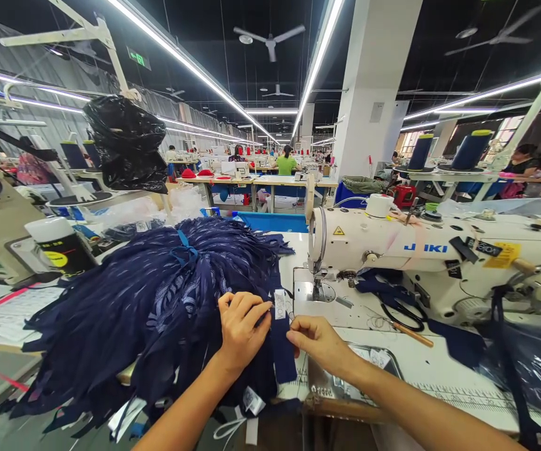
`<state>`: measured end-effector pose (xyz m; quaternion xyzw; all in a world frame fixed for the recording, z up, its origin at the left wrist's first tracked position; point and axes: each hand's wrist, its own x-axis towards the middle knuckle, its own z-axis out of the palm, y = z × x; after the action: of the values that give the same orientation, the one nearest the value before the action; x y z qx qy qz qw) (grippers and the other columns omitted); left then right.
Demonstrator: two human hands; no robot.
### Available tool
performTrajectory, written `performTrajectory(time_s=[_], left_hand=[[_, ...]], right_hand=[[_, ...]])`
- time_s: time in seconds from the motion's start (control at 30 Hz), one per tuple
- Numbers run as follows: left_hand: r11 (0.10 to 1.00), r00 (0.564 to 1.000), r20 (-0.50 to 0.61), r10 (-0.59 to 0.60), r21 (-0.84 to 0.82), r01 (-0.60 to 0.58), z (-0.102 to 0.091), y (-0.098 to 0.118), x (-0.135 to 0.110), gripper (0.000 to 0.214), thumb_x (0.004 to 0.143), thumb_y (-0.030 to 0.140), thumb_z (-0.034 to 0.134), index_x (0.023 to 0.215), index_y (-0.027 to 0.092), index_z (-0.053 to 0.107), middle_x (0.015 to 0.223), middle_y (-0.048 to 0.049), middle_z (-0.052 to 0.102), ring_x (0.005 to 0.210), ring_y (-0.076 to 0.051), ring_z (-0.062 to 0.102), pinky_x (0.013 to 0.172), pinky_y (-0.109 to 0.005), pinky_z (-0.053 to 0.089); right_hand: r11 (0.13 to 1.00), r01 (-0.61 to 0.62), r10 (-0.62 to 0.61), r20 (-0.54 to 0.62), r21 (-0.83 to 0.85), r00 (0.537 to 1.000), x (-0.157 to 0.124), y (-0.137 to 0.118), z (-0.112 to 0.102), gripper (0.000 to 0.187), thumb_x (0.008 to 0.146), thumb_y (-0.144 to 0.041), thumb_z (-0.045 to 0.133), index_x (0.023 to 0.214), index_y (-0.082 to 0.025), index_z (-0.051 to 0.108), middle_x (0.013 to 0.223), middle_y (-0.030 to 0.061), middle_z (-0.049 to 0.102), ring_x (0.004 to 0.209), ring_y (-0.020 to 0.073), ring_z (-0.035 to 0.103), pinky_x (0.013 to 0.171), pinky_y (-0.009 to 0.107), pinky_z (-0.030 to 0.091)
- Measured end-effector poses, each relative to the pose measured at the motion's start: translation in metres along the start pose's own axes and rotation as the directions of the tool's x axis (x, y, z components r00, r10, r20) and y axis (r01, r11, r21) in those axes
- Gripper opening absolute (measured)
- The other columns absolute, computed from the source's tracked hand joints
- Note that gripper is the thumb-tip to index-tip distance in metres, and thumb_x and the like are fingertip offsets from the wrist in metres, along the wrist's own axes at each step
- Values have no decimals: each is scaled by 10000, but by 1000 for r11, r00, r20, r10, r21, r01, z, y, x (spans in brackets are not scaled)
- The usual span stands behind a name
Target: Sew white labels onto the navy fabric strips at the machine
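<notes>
Left hand [242, 326]: fingers pinched together on navy strip [283, 354], thumb at the white label [280, 304] on its top end. Right hand [318, 341]: clamped on the strip's right edge, just below the label. Strip hangs over the front edge of the worktop [449, 369], between the bundle of navy strips [158, 294] on the left and the sewing machine [416, 250]. Metal tray [374, 358] sits just right of the right hand.
</notes>
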<state>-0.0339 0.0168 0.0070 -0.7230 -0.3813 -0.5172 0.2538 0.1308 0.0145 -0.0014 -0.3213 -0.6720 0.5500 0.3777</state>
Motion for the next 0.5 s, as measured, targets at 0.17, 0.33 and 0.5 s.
performTrajectory(time_s=[0.17, 0.33, 0.5], left_hand=[[998, 999, 8, -50, -32, 50, 1, 2, -1, 114, 716, 105, 534, 665, 182, 601, 600, 8, 589, 597, -125, 535, 666, -332, 321], [989, 993, 31, -116, -92, 119, 3, 4, -4, 129, 725, 113, 519, 646, 177, 597, 601, 10, 590, 586, -116, 534, 658, -316, 345], [850, 882, 166, -441, -240, 469, 3, 13, -11, 94, 725, 210, 543, 788, 181, 606, 612, 15, 602, 593, -132, 548, 635, -280, 404]], right_hand=[[1000, -3, 3, -3, -9, 1000, 1, 4, 1, 294, 717, -419, 542, 585, -164, 480, 525, -35, 476, 510, 105, 490, 545, 247, 392], [1000, 10, -11, -39, -26, 999, 1, 4, 1, 296, 716, -434, 535, 589, -173, 480, 520, -39, 472, 512, 103, 482, 545, 243, 395], [999, 36, -42, -171, -33, 984, 5, 4, -1, 313, 695, -462, 536, 570, -182, 471, 531, -35, 458, 531, 111, 474, 548, 248, 394]])
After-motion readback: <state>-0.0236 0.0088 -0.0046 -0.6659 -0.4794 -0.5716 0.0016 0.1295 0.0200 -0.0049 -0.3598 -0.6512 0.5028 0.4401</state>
